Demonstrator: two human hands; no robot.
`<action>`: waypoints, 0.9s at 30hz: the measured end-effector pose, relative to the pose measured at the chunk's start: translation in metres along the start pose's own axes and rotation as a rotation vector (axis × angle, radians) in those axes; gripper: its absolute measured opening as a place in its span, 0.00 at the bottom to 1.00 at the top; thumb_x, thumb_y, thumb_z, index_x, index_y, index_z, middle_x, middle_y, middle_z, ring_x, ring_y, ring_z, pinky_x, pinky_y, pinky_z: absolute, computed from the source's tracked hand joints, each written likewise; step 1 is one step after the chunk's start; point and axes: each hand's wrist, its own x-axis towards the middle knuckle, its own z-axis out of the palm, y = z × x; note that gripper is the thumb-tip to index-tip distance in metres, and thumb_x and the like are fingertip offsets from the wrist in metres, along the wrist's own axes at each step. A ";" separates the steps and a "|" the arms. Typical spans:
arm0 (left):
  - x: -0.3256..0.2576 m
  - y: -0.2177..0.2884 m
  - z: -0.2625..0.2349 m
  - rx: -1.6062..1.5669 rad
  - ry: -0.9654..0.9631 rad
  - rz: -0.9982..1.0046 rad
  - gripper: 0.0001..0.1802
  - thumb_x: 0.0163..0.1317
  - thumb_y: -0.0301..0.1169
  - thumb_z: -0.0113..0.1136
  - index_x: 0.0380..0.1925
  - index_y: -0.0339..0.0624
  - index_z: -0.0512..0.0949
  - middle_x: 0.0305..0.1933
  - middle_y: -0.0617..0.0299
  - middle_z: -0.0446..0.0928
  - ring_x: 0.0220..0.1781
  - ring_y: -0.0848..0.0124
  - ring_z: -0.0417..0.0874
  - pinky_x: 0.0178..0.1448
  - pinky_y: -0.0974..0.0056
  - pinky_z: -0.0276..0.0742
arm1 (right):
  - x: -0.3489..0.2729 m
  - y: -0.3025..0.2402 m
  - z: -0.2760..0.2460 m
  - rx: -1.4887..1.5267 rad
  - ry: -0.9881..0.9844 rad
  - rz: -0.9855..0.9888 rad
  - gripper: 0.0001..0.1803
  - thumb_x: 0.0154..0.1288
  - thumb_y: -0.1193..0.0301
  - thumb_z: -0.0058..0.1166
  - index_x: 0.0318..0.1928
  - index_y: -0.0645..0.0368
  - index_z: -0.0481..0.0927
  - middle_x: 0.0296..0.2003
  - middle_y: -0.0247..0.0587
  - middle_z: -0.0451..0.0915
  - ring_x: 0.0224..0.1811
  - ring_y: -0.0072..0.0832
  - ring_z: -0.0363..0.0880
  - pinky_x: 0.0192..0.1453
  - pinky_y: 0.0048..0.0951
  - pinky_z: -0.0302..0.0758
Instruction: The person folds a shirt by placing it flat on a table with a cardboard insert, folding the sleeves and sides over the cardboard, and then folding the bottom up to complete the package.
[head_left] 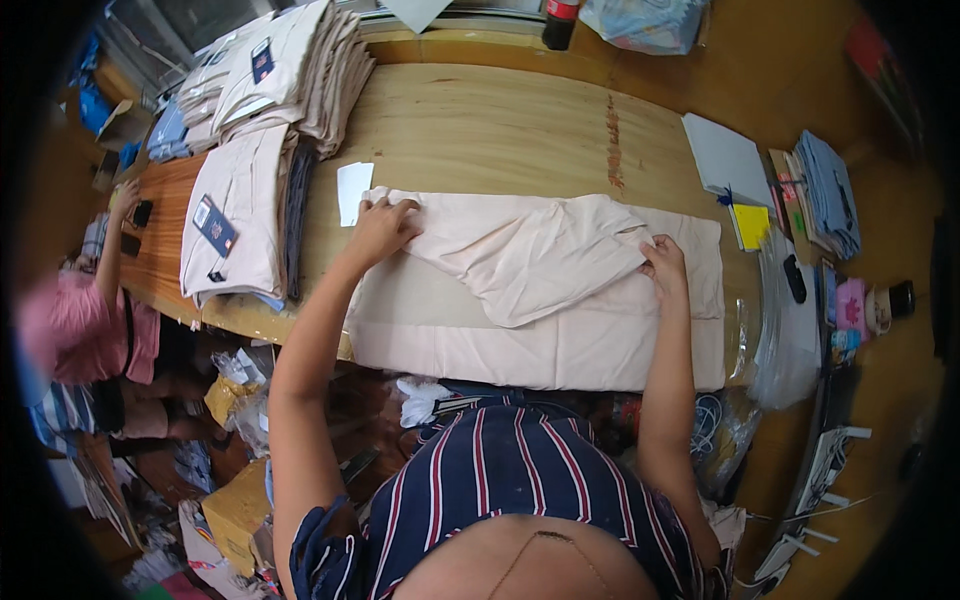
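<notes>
A pale pink garment (560, 345) lies spread across the wooden table in front of me, with one layer bunched and folded over its middle. At its far left corner, my left hand (388, 228) has its fingers closed on the cloth edge. My right hand (665, 268) pinches the right end of the folded-over layer between thumb and fingers. Between the layers, toward the left, shows a flat greyish-beige panel (425, 295); I cannot tell whether it is cloth or board. White cards (354, 190) lie just beyond my left hand.
Folded garments with dark tags (235, 215) are stacked on the left, with a taller pile (300, 85) behind. On the right lie a white box (725, 155), a yellow pad (750, 226), clear plastic bags (785, 340) and folded blue clothing (828, 190). A dark bottle (560, 25) stands far back. Another person (90, 320) is at left.
</notes>
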 end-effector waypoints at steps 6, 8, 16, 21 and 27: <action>-0.044 0.033 0.027 0.165 0.277 -0.105 0.31 0.51 0.50 0.50 0.56 0.57 0.59 0.64 0.60 0.50 0.64 0.59 0.49 0.59 0.43 0.44 | -0.019 0.006 -0.045 -1.140 0.459 -0.409 0.23 0.55 0.60 0.49 0.52 0.47 0.63 0.50 0.39 0.66 0.51 0.35 0.65 0.49 0.46 0.62; -0.047 0.036 0.036 0.207 0.168 -0.148 0.33 0.52 0.52 0.46 0.58 0.60 0.56 0.65 0.61 0.45 0.66 0.58 0.44 0.60 0.39 0.39 | -0.019 0.011 -0.050 -1.411 0.538 -0.426 0.26 0.56 0.54 0.45 0.56 0.43 0.60 0.58 0.36 0.57 0.59 0.36 0.55 0.55 0.53 0.54; 0.005 0.011 0.041 0.177 0.104 -0.203 0.31 0.55 0.54 0.42 0.59 0.65 0.53 0.66 0.67 0.43 0.68 0.61 0.40 0.61 0.38 0.32 | 0.038 -0.004 -0.023 -1.339 0.591 -0.262 0.22 0.57 0.50 0.41 0.47 0.46 0.72 0.55 0.35 0.61 0.59 0.34 0.53 0.55 0.50 0.52; 0.008 0.004 0.042 0.197 0.155 -0.150 0.31 0.54 0.56 0.41 0.59 0.64 0.54 0.66 0.66 0.44 0.68 0.61 0.40 0.61 0.37 0.32 | 0.028 -0.033 0.040 -1.180 0.376 -0.237 0.18 0.52 0.53 0.49 0.35 0.51 0.77 0.44 0.36 0.67 0.53 0.35 0.59 0.53 0.44 0.56; 0.004 0.045 0.017 0.221 0.154 -0.219 0.27 0.51 0.47 0.52 0.52 0.55 0.66 0.63 0.60 0.51 0.67 0.61 0.44 0.60 0.37 0.34 | 0.000 -0.034 0.022 -1.153 0.358 -0.285 0.20 0.49 0.57 0.54 0.43 0.49 0.72 0.44 0.36 0.66 0.51 0.34 0.60 0.51 0.43 0.57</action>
